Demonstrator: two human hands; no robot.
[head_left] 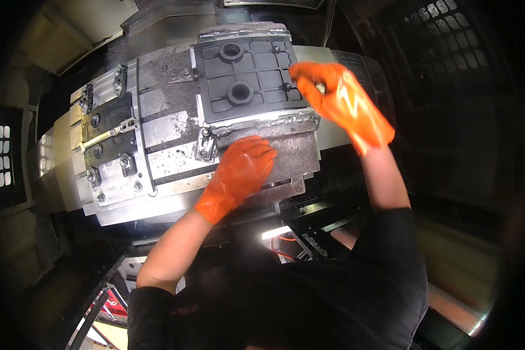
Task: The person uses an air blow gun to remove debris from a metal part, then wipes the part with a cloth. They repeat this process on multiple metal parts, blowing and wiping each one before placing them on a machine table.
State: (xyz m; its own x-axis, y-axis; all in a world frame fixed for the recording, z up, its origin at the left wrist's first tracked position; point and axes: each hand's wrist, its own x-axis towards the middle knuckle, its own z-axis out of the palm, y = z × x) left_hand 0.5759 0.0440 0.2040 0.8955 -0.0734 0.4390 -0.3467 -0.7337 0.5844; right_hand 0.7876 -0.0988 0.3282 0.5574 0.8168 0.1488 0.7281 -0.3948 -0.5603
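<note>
A dark grey ribbed metal plate (262,70) with two raised round bosses lies in a rough, welded-looking metal fixture (274,123). My right hand (338,96), in an orange rubber glove, is at the plate's right edge. Its fingers are curled and pinched together at the rim; what is between them, if anything, is too small to make out. In a matching glove, my left hand (242,172) lies on the fixture's near side, fingers stretched out and holding nothing. A small bolted clamp (205,143) sits just left of that hand.
Farther left, a second fixture (112,175) carries several bolted clamps and a dark part with holes. Across it lies a pale-handled tool (105,137), perhaps a wrench. A slotted metal machine table (166,146) runs beneath both. Dark enclosure walls with slotted vents (449,35) stand around.
</note>
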